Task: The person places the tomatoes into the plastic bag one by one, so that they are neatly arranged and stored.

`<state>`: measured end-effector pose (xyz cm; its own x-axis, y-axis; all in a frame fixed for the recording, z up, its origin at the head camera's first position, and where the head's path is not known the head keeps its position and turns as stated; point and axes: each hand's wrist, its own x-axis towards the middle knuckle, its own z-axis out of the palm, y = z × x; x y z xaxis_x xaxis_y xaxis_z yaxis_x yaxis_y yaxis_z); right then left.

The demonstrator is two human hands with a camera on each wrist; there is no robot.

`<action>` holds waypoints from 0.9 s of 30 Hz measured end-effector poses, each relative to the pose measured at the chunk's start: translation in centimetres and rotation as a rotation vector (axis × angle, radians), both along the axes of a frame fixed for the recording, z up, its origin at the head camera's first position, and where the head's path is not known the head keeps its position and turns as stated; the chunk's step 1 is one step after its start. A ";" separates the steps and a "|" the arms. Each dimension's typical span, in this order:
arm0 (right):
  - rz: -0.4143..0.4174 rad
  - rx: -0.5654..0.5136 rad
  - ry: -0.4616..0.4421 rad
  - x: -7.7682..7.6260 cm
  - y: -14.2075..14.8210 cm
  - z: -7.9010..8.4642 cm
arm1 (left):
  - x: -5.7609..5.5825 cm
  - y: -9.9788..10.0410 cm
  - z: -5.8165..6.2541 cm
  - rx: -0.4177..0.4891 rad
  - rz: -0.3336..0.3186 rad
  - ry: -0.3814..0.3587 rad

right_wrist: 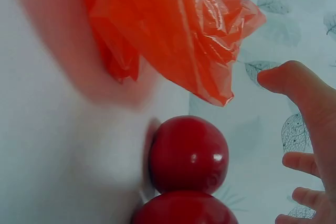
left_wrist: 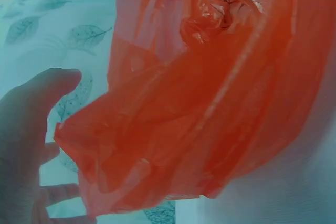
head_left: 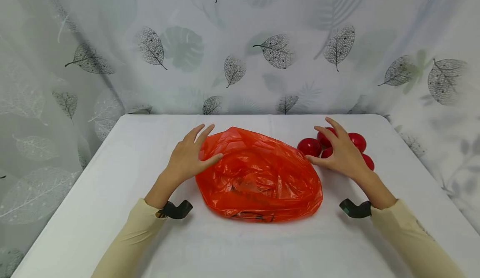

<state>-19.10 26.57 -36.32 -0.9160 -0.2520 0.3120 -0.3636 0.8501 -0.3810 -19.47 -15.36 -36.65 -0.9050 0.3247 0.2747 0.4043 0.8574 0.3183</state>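
Note:
A crumpled orange-red plastic bag (head_left: 258,178) lies in the middle of the white table, its mouth spread wide. My left hand (head_left: 187,155) hovers at the bag's left edge with thumb and fingers apart, holding nothing. In the left wrist view, the bag (left_wrist: 157,129) passes close by the fingertips; whether they touch it I cannot tell. Between the bag and several glossy red round things (head_left: 309,147), perhaps apples, hovers my right hand (head_left: 345,155), fingers spread, partly hiding them. The right wrist view shows one red round thing (right_wrist: 189,153) apart from the thumb and fingers.
The white table (head_left: 240,249) ends at a far edge before a pale curtain (head_left: 240,32) printed with leaves. A dark wrist-worn camera (head_left: 176,209) sits at the left wrist, and another dark camera (head_left: 355,208) at the right. Pale sleeves cover both forearms.

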 end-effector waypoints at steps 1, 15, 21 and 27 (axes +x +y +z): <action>-0.003 -0.012 -0.001 0.1 0.0 -0.1 | 0.0 0.0 -0.1 0.010 0.001 0.016; -0.020 -0.128 0.038 1.1 0.6 -0.8 | 0.3 -0.4 -1.5 0.097 0.000 0.050; -0.026 -0.161 0.067 1.4 1.1 -1.3 | 0.5 -0.5 -1.8 0.138 -0.009 0.000; -0.042 -0.203 0.083 2.0 1.3 -1.6 | 0.5 -0.7 -2.0 0.208 -0.038 -0.015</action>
<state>-17.05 27.82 -37.93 -0.8933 -0.1386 0.4275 -0.3670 0.7739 -0.5160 -18.95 -16.01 -38.61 -0.8977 0.2961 0.3262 0.4288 0.7572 0.4927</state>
